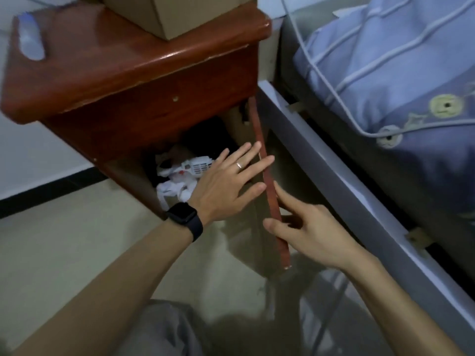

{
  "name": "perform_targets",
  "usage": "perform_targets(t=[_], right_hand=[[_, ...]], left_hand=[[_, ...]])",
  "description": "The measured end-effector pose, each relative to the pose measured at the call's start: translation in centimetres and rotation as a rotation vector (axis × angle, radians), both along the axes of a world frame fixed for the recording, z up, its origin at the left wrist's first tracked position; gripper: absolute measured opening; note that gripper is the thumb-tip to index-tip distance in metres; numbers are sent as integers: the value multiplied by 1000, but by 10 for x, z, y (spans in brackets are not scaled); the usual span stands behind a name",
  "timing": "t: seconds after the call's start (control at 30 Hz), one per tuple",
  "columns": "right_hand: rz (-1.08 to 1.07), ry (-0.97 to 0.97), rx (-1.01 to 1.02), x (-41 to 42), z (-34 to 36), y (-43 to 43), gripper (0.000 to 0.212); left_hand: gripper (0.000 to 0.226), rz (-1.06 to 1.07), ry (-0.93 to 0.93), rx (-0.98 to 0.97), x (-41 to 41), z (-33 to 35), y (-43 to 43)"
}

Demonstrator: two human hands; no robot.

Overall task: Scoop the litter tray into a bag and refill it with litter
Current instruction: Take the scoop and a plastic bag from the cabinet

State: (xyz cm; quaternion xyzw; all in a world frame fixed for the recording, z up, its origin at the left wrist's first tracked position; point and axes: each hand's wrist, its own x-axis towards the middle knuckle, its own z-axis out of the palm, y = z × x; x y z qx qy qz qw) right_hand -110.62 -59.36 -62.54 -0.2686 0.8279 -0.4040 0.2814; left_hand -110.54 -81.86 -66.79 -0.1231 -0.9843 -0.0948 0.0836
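Right hand (308, 233) pinches cabinet door (260, 140) (swung open); left hand (226, 183) splayed.

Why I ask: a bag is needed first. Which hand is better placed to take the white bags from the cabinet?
Left. The left hand, fingers straight, is at the opening beside the white bags; the right hand holds the open door by its edge, farther out.

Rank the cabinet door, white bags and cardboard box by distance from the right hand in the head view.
1. cabinet door, pinched by the right hand.
2. white bags, leftward, inside the cabinet.
3. cardboard box, up on the cabinet top.
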Motion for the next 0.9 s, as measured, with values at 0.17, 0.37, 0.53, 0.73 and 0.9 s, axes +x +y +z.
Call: perform_targets(t=[0.17,0.37,0.53,0.73,0.9], right_hand=[[-71,389,291,-9,11,32,60],[-227,624,487,-32,-3,70,68],[-282,874,544,-49,-20,81,72],[-388,943,626,-48,-24,75,73],[-248,975,282,-19,-47,32,52]], left_hand=[[50,6,80,-1,-27,2,30],[47,125,107,146,-55,-6,84],[47,176,103,148,-68,-9,95],[69,104,86,41,-65,-11,85],[75,155,5,-23,-30,-45,34]])
